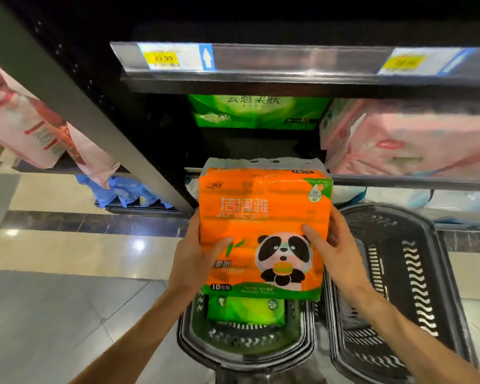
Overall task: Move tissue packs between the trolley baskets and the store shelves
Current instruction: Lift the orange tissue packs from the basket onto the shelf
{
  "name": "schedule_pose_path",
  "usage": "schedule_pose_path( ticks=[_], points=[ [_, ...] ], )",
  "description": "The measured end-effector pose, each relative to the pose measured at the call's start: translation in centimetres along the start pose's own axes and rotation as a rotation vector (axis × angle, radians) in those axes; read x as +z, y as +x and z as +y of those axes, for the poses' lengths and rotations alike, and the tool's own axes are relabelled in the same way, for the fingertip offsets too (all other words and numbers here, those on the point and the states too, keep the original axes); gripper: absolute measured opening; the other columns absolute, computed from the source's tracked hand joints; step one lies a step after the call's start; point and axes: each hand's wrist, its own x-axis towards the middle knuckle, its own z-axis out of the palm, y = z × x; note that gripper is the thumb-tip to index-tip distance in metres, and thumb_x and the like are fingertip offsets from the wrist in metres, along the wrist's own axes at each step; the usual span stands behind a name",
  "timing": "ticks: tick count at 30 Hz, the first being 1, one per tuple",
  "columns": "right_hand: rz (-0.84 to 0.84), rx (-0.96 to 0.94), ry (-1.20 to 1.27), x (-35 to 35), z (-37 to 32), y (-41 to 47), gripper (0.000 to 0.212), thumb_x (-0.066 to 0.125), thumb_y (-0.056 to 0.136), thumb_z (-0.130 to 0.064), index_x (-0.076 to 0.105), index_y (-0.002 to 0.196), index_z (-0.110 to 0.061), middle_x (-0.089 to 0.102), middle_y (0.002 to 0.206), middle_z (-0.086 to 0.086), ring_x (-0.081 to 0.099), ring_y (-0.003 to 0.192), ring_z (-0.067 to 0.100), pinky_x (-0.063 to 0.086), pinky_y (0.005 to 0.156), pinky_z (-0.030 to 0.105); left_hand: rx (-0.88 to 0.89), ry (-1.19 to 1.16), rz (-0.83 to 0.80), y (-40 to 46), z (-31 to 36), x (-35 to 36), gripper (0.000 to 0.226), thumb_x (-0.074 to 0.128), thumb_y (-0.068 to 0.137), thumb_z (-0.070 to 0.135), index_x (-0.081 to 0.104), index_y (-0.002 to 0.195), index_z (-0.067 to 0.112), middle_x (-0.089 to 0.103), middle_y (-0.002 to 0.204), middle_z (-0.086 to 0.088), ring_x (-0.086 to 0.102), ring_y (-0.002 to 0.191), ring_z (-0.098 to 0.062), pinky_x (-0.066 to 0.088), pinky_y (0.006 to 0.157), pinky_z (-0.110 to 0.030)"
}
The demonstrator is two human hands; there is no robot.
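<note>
Holding the orange tissue pack (263, 231) between them, both hands were clasped on its sides: left hand (194, 253) on the left edge with thumb over the front face, right hand (333, 245) on the right edge with thumb beside the panda print. Pack was upright, in the air above the left basket (244, 345), its top edge level with the front lip of the lower shelf (399, 180).

Left basket held 1 green tissue pack (247, 311), partly hidden under the orange one. Right basket (399, 286), just beside the left, showed bare slatted walls; its near-left part was hidden by the right forearm.

On the lower shelf: a green pack (258, 112) at the back centre, with dark free space in front of it; pink packs (410, 139) filling the right side up to the front edge. Upper shelf rail (288, 59) carried 2 yellow price tags, 1 reading 22.90. More pink packs (25, 126) sat on the neighbouring shelf at left.
</note>
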Motion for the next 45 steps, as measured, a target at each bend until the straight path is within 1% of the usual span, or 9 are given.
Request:
schedule_pose_path(
  ticks=[7,11,16,21,28,33,37,41,45],
  points=[
    [0.022,-0.030,-0.063,-3.8,-5.9,-4.4,0.069,0.077,0.088,-0.031,0.041,0.146,-0.044,0.069,0.125,-0.020,0.069,0.108,0.001,0.056,0.094,0.036,0.068,0.077,-0.051,-1.9,7.7,-0.3,0.076,0.076,0.085,0.052,0.035,0.150,0.047,0.066,0.128,0.024,0.069,0.110,-0.005,0.060,0.091,-0.047],
    [0.059,-0.041,-0.051,-6.0,-9.5,-8.3,0.072,0.079,0.087,-0.032,0.041,0.146,-0.044,0.070,0.124,-0.017,0.069,0.106,0.000,0.056,0.092,0.033,0.131,0.155,-0.068,-4.1,12.7,-0.5,0.071,0.075,0.080,0.058,0.038,0.141,0.056,0.062,0.113,0.045,0.068,0.101,0.007,0.060,0.087,-0.036],
    [0.081,-0.105,-0.065,-8.9,-14.3,-13.0,0.061,0.076,0.088,-0.033,0.046,0.140,-0.044,0.072,0.120,-0.015,0.072,0.107,0.008,0.058,0.090,0.035,0.189,0.186,-0.090,-6.9,18.8,-0.6,0.066,0.073,0.078,0.061,0.039,0.134,0.062,0.059,0.100,0.053,0.063,0.091,0.020,0.054,0.076,-0.018],
    [0.132,-0.162,-0.108,-12.2,-19.1,-15.3,0.052,0.073,0.088,-0.035,0.049,0.134,-0.043,0.074,0.111,-0.017,0.073,0.097,0.004,0.061,0.080,0.024,0.261,0.226,-0.126,-7.4,24.7,-0.9,0.082,0.074,0.076,0.066,0.039,0.148,0.049,0.067,0.106,0.038,0.066,0.094,0.014,0.059,0.084,-0.029],
    [0.226,-0.281,-0.204,-16.8,-26.0,-13.0,0.041,0.069,0.090,-0.045,0.051,0.126,-0.055,0.070,0.106,-0.025,0.066,0.095,-0.007,0.053,0.072,0.013,0.370,0.212,-0.118,-3.9,33.0,0.8,0.061,0.075,0.077,0.062,0.055,0.133,0.049,0.074,0.103,0.028,0.073,0.088,0.002,0.062,0.082,-0.035],
    [0.227,-0.340,-0.222,-20.0,-28.9,-8.0,0.051,0.065,0.086,-0.057,0.048,0.133,-0.053,0.067,0.117,-0.023,0.068,0.096,-0.006,0.055,0.085,0.030,0.397,0.169,-0.115,0.3,37.5,2.7,0.058,0.077,0.076,0.062,0.058,0.129,0.047,0.075,0.108,0.021,0.075,0.085,-0.002,0.063,0.080,-0.041],
    [0.222,-0.372,-0.219,-22.2,-29.9,-3.2,0.065,0.067,0.083,-0.065,0.045,0.142,-0.049,0.067,0.128,-0.016,0.069,0.111,0.012,0.055,0.099,0.048,0.466,0.209,-0.036,3.8,39.2,4.7,0.059,0.076,0.079,0.063,0.057,0.131,0.046,0.074,0.110,0.019,0.073,0.085,0.004,0.060,0.077,-0.029],
    [0.210,-0.378,-0.208,-23.7,-30.8,1.5,0.071,0.066,0.079,-0.075,0.044,0.142,-0.049,0.065,0.132,-0.014,0.068,0.114,0.017,0.055,0.100,0.053,0.465,0.217,0.043,7.3,40.2,6.1,0.054,0.072,0.078,0.072,0.059,0.121,0.042,0.075,0.107,0.018,0.075,0.083,-0.003,0.062,0.078,-0.043],
    [0.212,-0.413,-0.210,-24.3,-32.6,4.4,0.050,0.064,0.088,-0.062,0.055,0.131,-0.038,0.070,0.118,-0.013,0.071,0.102,0.009,0.055,0.099,0.045,0.467,0.246,0.192,10.0,41.1,7.0,0.053,0.060,0.071,0.089,0.060,0.101,0.046,0.076,0.096,0.016,0.075,0.083,-0.009,0.061,0.080,-0.047]
  ],
)
